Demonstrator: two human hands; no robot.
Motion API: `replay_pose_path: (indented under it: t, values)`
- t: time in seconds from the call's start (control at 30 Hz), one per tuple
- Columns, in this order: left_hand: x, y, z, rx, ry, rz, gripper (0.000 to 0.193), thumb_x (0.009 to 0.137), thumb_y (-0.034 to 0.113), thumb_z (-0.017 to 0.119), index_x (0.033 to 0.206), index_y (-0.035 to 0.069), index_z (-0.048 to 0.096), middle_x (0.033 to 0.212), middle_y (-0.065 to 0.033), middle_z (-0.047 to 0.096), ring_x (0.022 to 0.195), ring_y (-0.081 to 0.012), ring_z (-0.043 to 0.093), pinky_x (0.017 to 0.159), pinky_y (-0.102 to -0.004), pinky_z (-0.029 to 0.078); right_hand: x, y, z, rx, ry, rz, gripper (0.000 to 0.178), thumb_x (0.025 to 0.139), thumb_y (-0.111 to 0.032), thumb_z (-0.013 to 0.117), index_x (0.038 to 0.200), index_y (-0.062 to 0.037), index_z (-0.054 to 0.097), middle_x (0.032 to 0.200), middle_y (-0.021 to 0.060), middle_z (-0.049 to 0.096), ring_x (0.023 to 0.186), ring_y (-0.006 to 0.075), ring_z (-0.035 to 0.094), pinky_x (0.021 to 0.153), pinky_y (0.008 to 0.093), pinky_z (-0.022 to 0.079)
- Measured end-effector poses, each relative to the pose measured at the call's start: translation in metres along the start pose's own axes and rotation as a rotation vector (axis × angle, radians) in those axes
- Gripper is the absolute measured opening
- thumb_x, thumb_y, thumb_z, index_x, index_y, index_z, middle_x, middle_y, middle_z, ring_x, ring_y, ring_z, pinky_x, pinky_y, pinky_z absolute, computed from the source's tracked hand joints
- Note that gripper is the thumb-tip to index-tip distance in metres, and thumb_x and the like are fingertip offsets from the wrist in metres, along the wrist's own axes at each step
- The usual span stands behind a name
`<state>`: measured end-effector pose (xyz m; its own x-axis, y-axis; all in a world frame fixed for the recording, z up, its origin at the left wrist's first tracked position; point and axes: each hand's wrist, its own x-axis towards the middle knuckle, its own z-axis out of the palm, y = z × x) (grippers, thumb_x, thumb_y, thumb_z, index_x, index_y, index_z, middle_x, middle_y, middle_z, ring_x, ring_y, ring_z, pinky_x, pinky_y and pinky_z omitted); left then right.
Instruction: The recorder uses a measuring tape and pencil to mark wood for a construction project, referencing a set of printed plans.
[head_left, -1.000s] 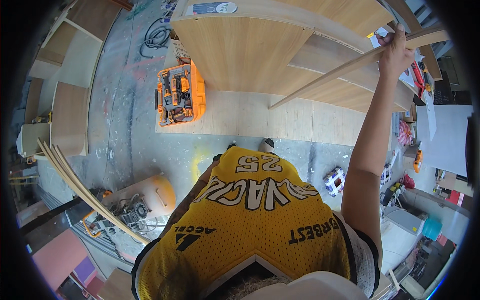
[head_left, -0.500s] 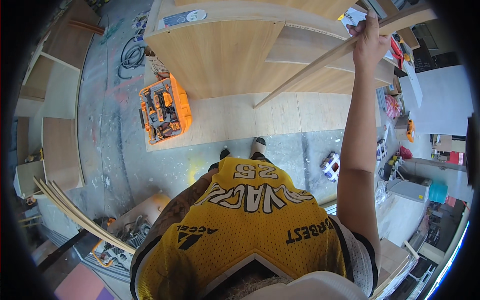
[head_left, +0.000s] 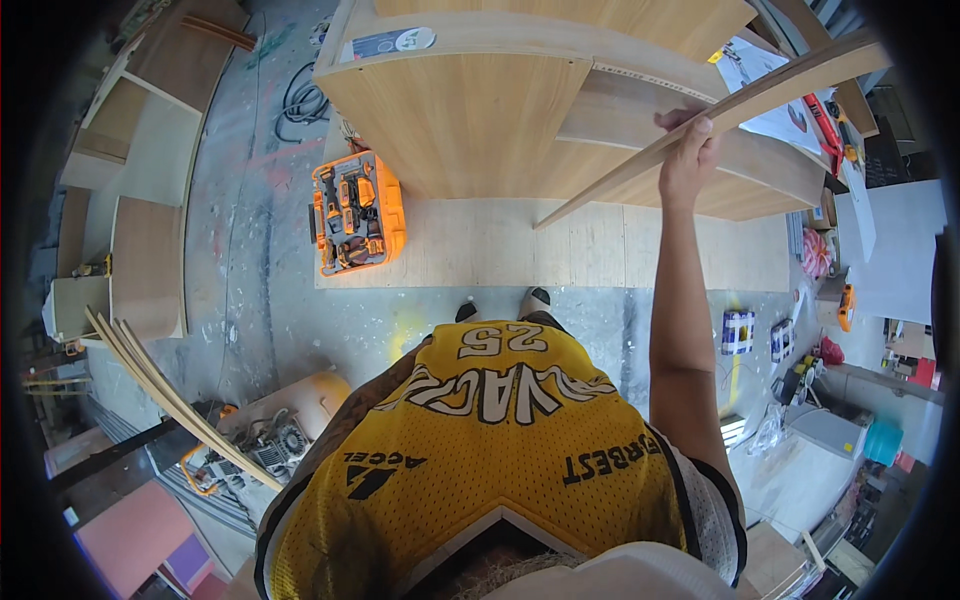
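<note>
My right hand [head_left: 688, 165] reaches forward with its fingers wrapped round a long, thin wooden strip [head_left: 770, 95]. The strip slants in front of a wood-grain cabinet [head_left: 470, 125], its lower end down by the plywood sheet [head_left: 460, 240] on the floor. Its upper end runs off toward the top right. My left arm [head_left: 370, 400] hangs beside my body, and the left hand is hidden behind the yellow jersey [head_left: 510, 420].
Left of the cabinet, an orange case of power tools [head_left: 358, 213] lies open on the plywood. Papers [head_left: 755, 70] and a red-handled tool [head_left: 825, 135] rest on the cabinet. Bent wooden strips [head_left: 170, 410] and a motor-like machine [head_left: 285, 440] are behind on the left.
My right hand has moved lower along the strip, nearer to me, and still grips it. The whole view has shifted slightly, with the cabinet and tool case appearing further right.
</note>
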<state>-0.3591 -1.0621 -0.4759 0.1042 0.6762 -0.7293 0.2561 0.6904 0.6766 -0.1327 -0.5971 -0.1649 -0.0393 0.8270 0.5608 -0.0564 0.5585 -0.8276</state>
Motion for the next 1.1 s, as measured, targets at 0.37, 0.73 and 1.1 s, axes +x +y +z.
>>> replay_pose_path:
  t: [0.37, 0.73, 1.1]
  values:
    - [-0.040, 0.042, -0.006, 0.056, 0.265, 0.019, 0.015, 0.087, 0.015, 0.070, 0.098, 0.010, 0.079, 0.102, -0.0133, 0.076, 0.087, -0.0324, 0.074, 0.079, -0.0410, 0.058, 0.058, 0.017, 0.072, 0.320, -0.103, 0.095, 0.039, 0.105, -0.039, 0.063, 0.098, -0.0012, 0.057, 0.068, 0.0042, 0.058, 0.060, 0.0121, 0.061, 0.056, 0.0288, 0.054]
    - [-0.078, -0.002, -0.060, 0.730, 0.800, 0.125, 0.017, 0.091, 0.014, 0.060, 0.096, 0.003, 0.071, 0.097, -0.0195, 0.069, 0.089, -0.0391, 0.070, 0.083, -0.0492, 0.057, 0.073, -0.009, 0.154, 0.282, -0.314, 0.138, 0.036, 0.106, -0.040, 0.062, 0.116, -0.0058, 0.054, 0.068, -0.0034, 0.050, 0.056, 0.0074, 0.051, 0.050, 0.0249, 0.044]
    - [-0.035, 0.402, -0.159, 0.079, 0.829, 0.674, 0.056, 0.092, 0.033, 0.080, 0.134, 0.002, 0.061, 0.094, -0.0097, 0.069, 0.078, -0.0170, 0.060, 0.075, -0.0346, 0.053, 0.096, -0.017, 0.157, 0.324, -0.291, 0.093, 0.032, 0.106, -0.038, 0.062, 0.114, -0.0082, 0.055, 0.068, -0.0037, 0.051, 0.054, 0.0075, 0.051, 0.047, 0.0253, 0.043]
